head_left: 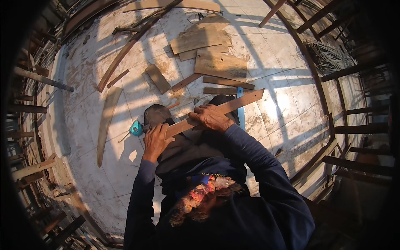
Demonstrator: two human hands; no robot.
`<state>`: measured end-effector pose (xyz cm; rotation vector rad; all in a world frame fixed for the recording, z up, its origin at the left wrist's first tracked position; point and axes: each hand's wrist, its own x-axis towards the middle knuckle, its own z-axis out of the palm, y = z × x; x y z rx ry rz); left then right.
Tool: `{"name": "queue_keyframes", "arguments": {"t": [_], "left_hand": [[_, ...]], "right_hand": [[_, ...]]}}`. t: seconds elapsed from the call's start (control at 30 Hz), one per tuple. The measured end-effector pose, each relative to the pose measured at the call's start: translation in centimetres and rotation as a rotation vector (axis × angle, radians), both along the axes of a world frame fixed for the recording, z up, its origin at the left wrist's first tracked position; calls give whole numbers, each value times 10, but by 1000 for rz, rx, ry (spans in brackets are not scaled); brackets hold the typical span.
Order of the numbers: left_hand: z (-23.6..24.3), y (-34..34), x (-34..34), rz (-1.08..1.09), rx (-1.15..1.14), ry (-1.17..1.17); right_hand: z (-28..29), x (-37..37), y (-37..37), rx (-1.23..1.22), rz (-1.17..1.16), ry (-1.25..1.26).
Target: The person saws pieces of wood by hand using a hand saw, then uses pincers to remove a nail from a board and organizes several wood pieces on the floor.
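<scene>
A long narrow wooden plank (241,100) lies diagonally across my thighs, its far end raised to the right. My left hand (157,139) grips its lower left end with fingers wrapped over it. My right hand (211,117) holds the plank around its middle, fingers curled. A teal tape measure (136,128) rests on the floor just left of my left hand. A flat light-blue tool (240,112) lies partly under the plank, beside my right leg. A small orange stick (173,105) is on the floor between my knees.
Loose boards (221,64) and strips lie ahead on the tiled floor (283,116). A tapered board (106,125) lies at left, a long curved wooden piece (121,58) at front left. Coiled wires or rods (327,56) are at right, among dark timber bars along both sides.
</scene>
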<state>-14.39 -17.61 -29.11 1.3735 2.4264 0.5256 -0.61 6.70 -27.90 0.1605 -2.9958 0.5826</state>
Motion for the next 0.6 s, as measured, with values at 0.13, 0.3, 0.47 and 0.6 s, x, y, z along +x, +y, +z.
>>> {"name": "queue_keyframes", "arguments": {"t": [0.13, 0.3, 0.47, 0.6], "left_hand": [[14, -23, -17, -22, 85, 120], [2, -38, -42, 463, 500, -950], [-18, -21, -30, 376, 820, -1265], [-21, -6, -8, 486, 1052, -1161]], "right_hand": [[6, 16, 13, 91, -96, -33], [15, 24, 32, -178, -164, -159], [3, 21, 28, -291, -233, -160], [-12, 24, 14, -389, -330, -444]]}}
